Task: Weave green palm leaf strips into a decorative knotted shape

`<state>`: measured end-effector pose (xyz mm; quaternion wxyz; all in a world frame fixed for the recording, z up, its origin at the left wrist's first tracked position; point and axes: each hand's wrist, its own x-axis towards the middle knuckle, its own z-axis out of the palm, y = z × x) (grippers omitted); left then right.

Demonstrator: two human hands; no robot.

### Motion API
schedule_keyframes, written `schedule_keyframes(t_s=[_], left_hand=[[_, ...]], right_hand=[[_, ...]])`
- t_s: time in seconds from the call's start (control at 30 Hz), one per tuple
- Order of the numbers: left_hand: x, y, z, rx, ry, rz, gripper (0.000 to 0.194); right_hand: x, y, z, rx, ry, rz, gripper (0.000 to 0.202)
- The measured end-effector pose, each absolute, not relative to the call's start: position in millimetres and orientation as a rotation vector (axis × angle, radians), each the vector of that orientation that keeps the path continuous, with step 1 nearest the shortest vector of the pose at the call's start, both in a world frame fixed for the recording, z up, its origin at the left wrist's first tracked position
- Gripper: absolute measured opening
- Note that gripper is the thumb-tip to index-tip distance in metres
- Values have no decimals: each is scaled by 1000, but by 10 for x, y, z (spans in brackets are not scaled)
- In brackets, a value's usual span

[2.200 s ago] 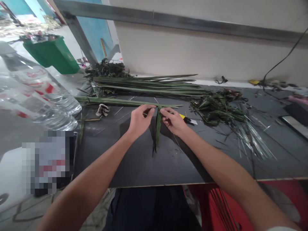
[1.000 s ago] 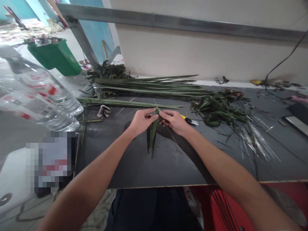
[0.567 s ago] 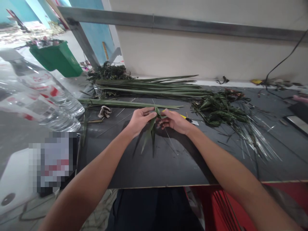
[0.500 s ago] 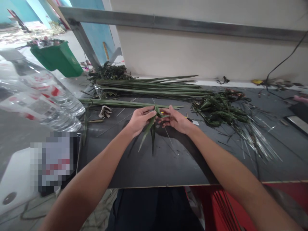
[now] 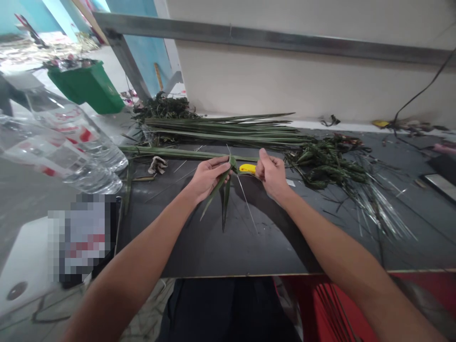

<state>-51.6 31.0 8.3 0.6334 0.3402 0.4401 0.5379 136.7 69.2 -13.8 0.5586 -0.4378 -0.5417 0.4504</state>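
Observation:
My left hand [image 5: 209,176] pinches a small folded piece of green palm leaf [image 5: 233,164] between thumb and fingers. Two pointed leaf ends hang from it over the table. A thin pale wire-like stem [image 5: 248,203] runs down to the right from the fold, and a short tip sticks up above it. My right hand [image 5: 272,173] is closed with its thumb up, gripping a narrow leaf strip that stretches across from the fold. Behind that strip shows a yellow handle [image 5: 247,168], perhaps a cutter's, partly hidden by the right hand.
Long green leaf strips [image 5: 221,130] lie along the back of the dark table [image 5: 228,256]. Woven leaf pieces [image 5: 327,161] with clear thin stems [image 5: 384,209] sit at the right. Water bottles [image 5: 96,142] stand at left, a green bin [image 5: 87,85] behind. A metal rail [image 5: 267,42] crosses the wall.
My right hand has moved away from the fold to the right and closed, drawing the leaf strip out. More of the yellow handle shows now. My left hand stays nearly still.

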Motion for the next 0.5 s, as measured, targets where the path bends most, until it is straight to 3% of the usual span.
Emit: schedule_keyframes(t_s=[0.5], left_hand=[[-491, 298, 90, 792, 1030, 1216, 29]], right_hand=[[1342, 675, -86, -998, -1188, 1146, 66]])
